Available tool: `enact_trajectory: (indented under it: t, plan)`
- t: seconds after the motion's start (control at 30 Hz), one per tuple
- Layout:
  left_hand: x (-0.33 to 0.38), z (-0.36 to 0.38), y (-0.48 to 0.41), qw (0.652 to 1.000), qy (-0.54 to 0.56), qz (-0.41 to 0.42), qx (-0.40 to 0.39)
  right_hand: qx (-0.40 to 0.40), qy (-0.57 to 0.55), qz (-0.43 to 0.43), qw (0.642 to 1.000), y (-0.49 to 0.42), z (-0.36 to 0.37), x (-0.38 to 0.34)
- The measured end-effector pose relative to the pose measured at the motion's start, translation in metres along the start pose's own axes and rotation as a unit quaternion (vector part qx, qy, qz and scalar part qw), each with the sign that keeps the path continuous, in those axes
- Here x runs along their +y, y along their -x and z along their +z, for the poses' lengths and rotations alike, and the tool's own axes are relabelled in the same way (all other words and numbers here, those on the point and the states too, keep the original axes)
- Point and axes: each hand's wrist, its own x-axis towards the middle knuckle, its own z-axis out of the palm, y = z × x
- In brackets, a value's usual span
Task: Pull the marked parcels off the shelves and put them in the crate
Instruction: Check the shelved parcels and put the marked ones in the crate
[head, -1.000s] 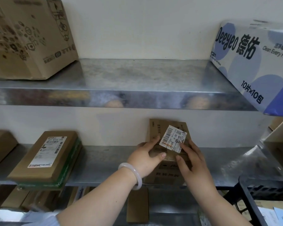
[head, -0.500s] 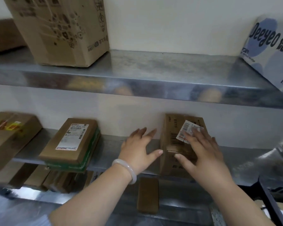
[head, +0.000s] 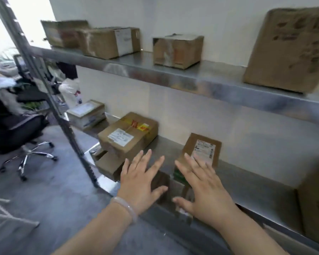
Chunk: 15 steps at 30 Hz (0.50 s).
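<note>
My left hand (head: 142, 181) and my right hand (head: 204, 188) are held out with fingers spread in front of the lower steel shelf (head: 247, 184). Neither holds anything. The fingertips of my right hand reach over the near end of a flat brown parcel (head: 203, 150) with a white label and a green edge. Whether they touch it I cannot tell. My left hand hovers over the gap between that parcel and a brown box (head: 127, 137) with a white label and red-and-yellow tape. The crate is out of view.
More cardboard boxes stand on the upper shelf (head: 191, 76), among them a small one (head: 177, 50) and a large one (head: 291, 48). A labelled parcel (head: 87, 113) lies far left, a brown box (head: 315, 205) at the right. A shelf post (head: 63, 115) and an office chair (head: 17, 129) are at left.
My view has swung left along the shelves. Both hands have left the upright parcel with the loose label and moved left, and now spread over the flat labelled parcel.
</note>
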Motion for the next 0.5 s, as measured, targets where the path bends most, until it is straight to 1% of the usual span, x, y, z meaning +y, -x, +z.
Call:
enact_trajectory:
  t: [0.17,0.23,0.4,0.5]
  plan:
    - [-0.125,-0.028,0.043,0.993,-0.004,-0.111,0.03,-0.041,-0.019,-0.097,0.994,-0.071,0.044,-0.111]
    - [-0.164,-0.031,0.058,0.987,-0.017,-0.155,0.027,-0.051,-0.02,-0.128,0.99,-0.093,0.057,-0.145]
    - [-0.229,-0.032,0.082,0.974,-0.009,-0.228,0.009,-0.075,-0.04,-0.164,0.983,-0.145,0.082,-0.203]
    - [-0.263,-0.027,0.085,0.967,0.005,-0.253,-0.013,-0.088,-0.056,-0.182,0.978,-0.178,0.099,-0.229]
